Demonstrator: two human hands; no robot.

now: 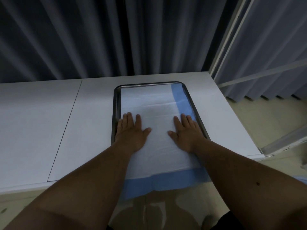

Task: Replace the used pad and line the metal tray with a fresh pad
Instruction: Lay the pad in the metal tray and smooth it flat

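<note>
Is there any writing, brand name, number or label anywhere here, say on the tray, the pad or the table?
None can be read.
The pad is plain white with a blue border, no print.
The metal tray shows no stamp or label on its rim.
The white table and the curtain behind bear no text.

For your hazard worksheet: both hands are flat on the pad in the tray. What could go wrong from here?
1. The pad overhangs the table's near edge; its hanging blue border could drag it out of the metal tray.
2. The left hand and right hand press only the middle, so the far corners may stay unseated.
</note>
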